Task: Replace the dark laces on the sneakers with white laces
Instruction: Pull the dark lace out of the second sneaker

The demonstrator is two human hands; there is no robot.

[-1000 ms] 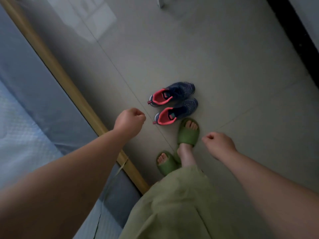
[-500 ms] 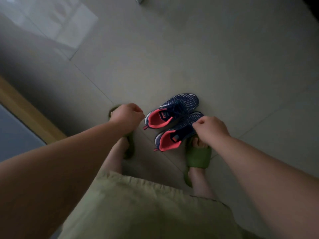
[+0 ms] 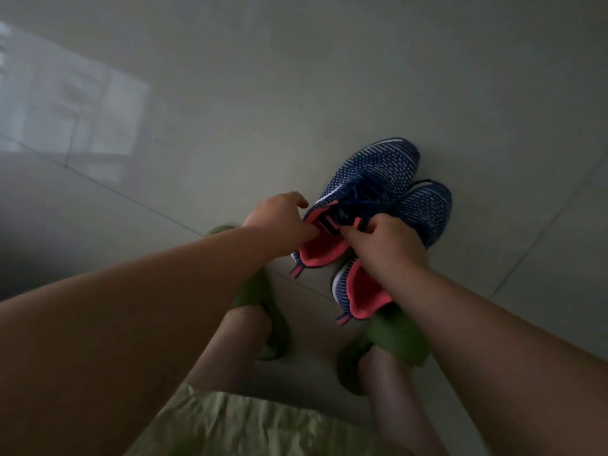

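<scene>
On the tiled floor (image 3: pixel 296 93) ahead of me stand two navy sneakers (image 3: pixel 371 182) side by side, coral linings toward me, dark laces (image 3: pixel 368 192) in place. My left hand (image 3: pixel 279 222) grips the collar of the left sneaker, fingers curled over its rim. My right hand (image 3: pixel 381 245) pinches that shoe's tongue, covering the midsection of the right sneaker (image 3: pixel 424 209). Green slippers (image 3: pixel 398 340) sit just behind.

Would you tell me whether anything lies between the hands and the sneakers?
Nothing visible does: the left hand is at the collar of the left sneaker, and the right hand pinches its tongue.
</scene>
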